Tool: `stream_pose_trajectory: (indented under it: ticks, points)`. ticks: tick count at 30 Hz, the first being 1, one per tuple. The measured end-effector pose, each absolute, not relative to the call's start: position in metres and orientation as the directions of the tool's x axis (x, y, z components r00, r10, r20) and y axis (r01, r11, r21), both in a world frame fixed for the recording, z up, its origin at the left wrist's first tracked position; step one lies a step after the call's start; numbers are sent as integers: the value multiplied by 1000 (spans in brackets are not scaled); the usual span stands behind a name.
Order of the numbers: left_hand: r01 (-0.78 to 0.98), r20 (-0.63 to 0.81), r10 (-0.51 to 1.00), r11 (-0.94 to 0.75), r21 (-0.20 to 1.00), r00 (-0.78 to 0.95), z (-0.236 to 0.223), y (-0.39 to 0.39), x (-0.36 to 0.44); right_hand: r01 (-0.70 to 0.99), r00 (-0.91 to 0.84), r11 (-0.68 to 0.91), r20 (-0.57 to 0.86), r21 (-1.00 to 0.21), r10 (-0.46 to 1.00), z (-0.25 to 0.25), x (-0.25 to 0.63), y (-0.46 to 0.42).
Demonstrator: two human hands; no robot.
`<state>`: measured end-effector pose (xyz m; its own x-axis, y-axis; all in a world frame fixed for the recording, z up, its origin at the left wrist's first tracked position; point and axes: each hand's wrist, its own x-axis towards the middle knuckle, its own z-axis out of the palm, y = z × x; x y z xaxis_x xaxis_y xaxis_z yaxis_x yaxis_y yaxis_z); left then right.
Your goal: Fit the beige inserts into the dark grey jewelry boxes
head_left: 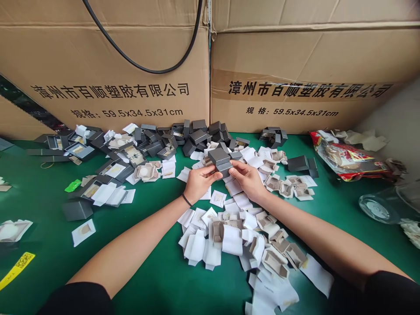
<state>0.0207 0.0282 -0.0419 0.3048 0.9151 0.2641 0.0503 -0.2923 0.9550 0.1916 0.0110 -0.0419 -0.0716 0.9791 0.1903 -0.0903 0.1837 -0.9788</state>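
Note:
Between my two hands is a small dark grey box (219,158), held above the green table. My left hand (201,183) pinches its left side with thumb and fingers. On the right side, my right hand (246,178) grips it the same way. Just beyond lies a heap of similar dark grey boxes (198,136), several of them opened. Below my hands, folded white and grey-brown paper inserts (232,239) are spread in a loose pile. A small white card (218,198) lies right under the held box.
Two large cardboard cartons (108,57) stand along the back, a black cable (144,69) hanging before them. At right are a red food packet (348,157) and a clear glass (380,205). Opened boxes (111,170), a green tag (72,185) and a yellow strip (17,269) lie left.

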Motion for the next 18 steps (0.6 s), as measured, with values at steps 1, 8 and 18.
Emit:
stream_pose_trajectory:
  ticks: [1, 8, 18]
  points:
    - [61, 265, 915, -297, 953, 303, -41, 29, 21, -61, -68, 209, 213, -976, 975, -42, 191, 11]
    - [121, 243, 941, -277, 953, 238, -39, 29, 24, 345, 31, 449, 488, -825, 872, -34, 187, 3]
    - [317, 574, 627, -771, 552, 526, -36, 16, 21, -329, -291, -128, -29, -936, 956, -37, 191, 10]
